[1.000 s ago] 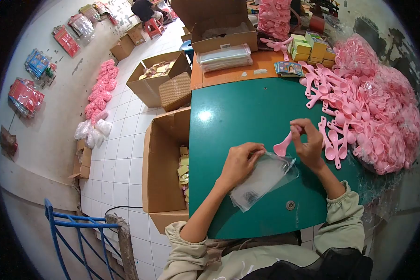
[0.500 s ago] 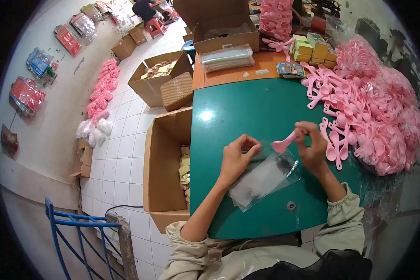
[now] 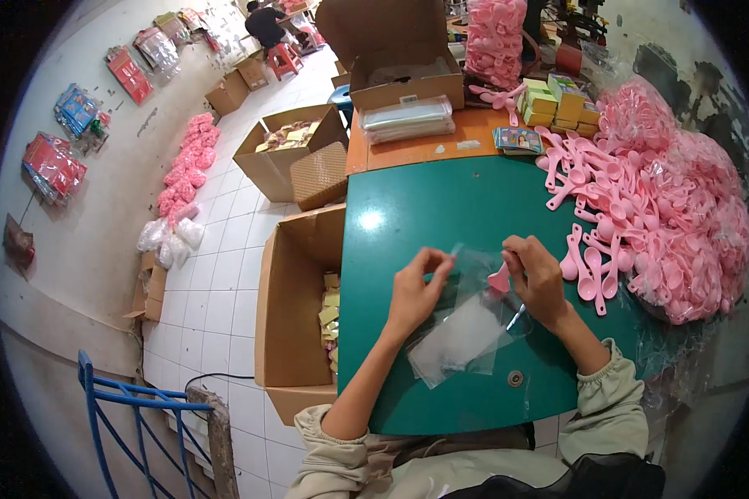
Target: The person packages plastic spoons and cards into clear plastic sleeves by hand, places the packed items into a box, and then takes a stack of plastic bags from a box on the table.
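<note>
Between my two hands hangs a clear plastic bag [image 3: 477, 264], held up over the table. My left hand [image 3: 418, 291] pinches its left upper edge between thumb and fingertips. In my right hand [image 3: 538, 279] is a pink spoon [image 3: 498, 279], its bowl pointing left against the bag; most of the handle is hidden by the fingers. Whether the bowl is inside the bag or only behind it, I cannot tell. Below my hands a stack of clear plastic bags [image 3: 453, 343] lies on the green table. To the right of my right hand several loose pink spoons [image 3: 588, 283] rest on the tabletop.
A large heap of pink spoons [image 3: 682, 216], partly wrapped in plastic, covers the right side of the green table [image 3: 424, 195]. Small yellow boxes [image 3: 567, 100] and picture cards [image 3: 518, 140] stand behind. Left are open cardboard boxes [image 3: 295, 258]. Another person [image 3: 265, 27] sits far back.
A clear bag has been lifted from the stack by my left hand. My right hand has moved left and down, bringing the spoon to the bag. The view has shifted slightly.
</note>
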{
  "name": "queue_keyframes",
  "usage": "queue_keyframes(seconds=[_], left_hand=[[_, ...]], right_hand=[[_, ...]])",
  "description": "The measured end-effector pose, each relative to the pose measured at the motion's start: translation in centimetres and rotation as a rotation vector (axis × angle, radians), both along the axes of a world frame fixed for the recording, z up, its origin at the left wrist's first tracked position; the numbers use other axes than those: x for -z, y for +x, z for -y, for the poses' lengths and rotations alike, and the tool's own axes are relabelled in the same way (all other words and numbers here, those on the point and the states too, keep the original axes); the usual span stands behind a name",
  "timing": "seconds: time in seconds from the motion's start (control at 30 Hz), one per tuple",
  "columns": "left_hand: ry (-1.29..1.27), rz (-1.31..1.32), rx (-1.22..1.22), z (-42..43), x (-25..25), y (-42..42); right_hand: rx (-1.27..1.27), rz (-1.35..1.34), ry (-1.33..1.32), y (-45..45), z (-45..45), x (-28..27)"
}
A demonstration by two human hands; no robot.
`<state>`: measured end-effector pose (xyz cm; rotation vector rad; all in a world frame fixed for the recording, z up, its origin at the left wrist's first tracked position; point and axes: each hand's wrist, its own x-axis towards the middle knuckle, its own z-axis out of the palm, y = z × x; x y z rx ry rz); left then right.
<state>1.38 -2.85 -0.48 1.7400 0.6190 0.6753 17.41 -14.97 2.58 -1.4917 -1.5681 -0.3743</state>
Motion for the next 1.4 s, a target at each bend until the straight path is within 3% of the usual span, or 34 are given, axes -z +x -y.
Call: queue_keyframes(seconds=[0.1,0.27,0.4,0.5,0.9,1.1,1.3,1.4], left_hand=[[-0.442,0.134,0.039,-0.9,-0.2,-0.3],[-0.49,0.095,0.166,-0.4,-0.5,-0.3],[-0.494,0.035,0.225,0.3,-0.8,-0.2],[-0.498,0.032,0.278,0.6,-0.7,0.0],[-0.444,0.028,0.243,1.1,-0.6,0.3],[-0.588,0.061,0.202,1.0,-0.9,0.3],[-0.499,0.066,0.242,1.0,-0.7,0.3],[-0.378,0.073,0.234,1.1,-0.7,0.4]], right_hand=[[0.04,-0.038,-0.009,0.2,0.2,0.0],[0.191,-0.495,0.1,1.2,0.2,0.7],[0.102,-0.759,0.181,1.6,0.3,0.2],[0.072,-0.81,0.089,0.8,0.4,-0.4],[0.076,-0.744,0.165,0.6,0.6,-0.5],[0.045,-0.779,0.139,0.2,0.5,-0.2],[0.021,-0.783,0.113,-0.9,0.3,0.4],[-0.018,-0.781,-0.055,-1.7,0.4,1.2]])
